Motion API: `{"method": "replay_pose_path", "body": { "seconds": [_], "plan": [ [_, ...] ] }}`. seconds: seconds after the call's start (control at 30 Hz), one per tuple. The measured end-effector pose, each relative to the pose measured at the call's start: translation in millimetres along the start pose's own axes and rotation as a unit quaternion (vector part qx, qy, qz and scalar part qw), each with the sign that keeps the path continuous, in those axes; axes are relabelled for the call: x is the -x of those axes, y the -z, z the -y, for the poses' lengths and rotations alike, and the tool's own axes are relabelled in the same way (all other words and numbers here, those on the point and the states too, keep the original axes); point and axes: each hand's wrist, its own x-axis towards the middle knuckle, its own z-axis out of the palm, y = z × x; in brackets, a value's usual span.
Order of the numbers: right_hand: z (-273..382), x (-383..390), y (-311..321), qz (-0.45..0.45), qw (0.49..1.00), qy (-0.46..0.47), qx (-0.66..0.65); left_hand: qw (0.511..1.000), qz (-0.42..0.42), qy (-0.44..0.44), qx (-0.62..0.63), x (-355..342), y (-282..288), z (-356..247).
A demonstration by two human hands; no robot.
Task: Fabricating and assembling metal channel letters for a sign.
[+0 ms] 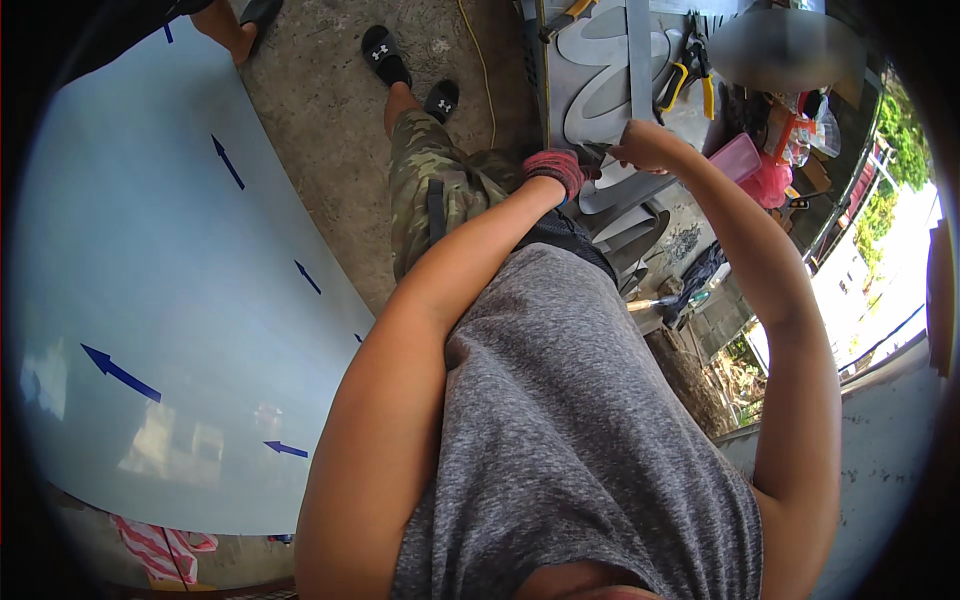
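My left hand [555, 168] wears a red knitted glove and is curled at the edge of the workbench. Just to its right, my bare right hand [650, 146] has its fingers pinched together. A small dark object [596, 152] sits between the two hands; its kind is too small to tell. Both hands hover over grey curved sheet-metal cut-outs [612, 195] stacked at the bench edge. Whether the glove grips anything is hidden. My grey shirt and camouflage shorts fill the middle of the view.
A large pale blue sheet [150, 280] with dark blue arrows leans at the left. Yellow-handled pliers [690, 72] lie on the grey bench [600, 70], beside a pink box [738, 156]. Another person's sandalled foot [245, 22] stands at the top left on concrete.
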Motion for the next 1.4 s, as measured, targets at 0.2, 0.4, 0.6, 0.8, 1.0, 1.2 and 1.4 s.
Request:
{"method": "replay_pose_path", "body": {
  "seconds": [0.2,0.4,0.6,0.8,1.0,1.2,1.4],
  "plan": [
    [79.3,22.5,-52.2,-0.282,0.776,0.091,0.557,0.987,-0.101,-0.127,0.008,-36.0,-44.5,30.4],
    [82.9,30.2,-49.2,-0.244,0.828,0.06,0.501,0.988,-0.063,-0.122,-0.074,-58.7,-71.0,42.4],
    [4.5,-13.5,1.6,0.06,0.997,-0.005,-0.054,0.995,-0.067,-0.071,-0.008,-39.5,-43.7,35.9],
    [21.2,-2.5,-22.9,-0.156,0.961,0.079,0.214,0.997,-0.037,-0.053,-0.033,-45.2,-44.2,34.7],
    [106.5,27.7,-68.9,-0.239,0.797,0.034,0.553,0.993,-0.012,-0.119,-0.017,-59.0,-52.0,50.3],
    [-0.5,-24.6,-16.6,-0.202,0.941,0.126,0.239,0.991,-0.071,-0.103,-0.041,-55.3,-48.3,44.9],
    [-2.3,-30.6,-33.9,-0.155,0.962,0.114,0.193,0.99,-0.079,-0.099,-0.065,-68.4,-55.3,44.8]
  ]
}}
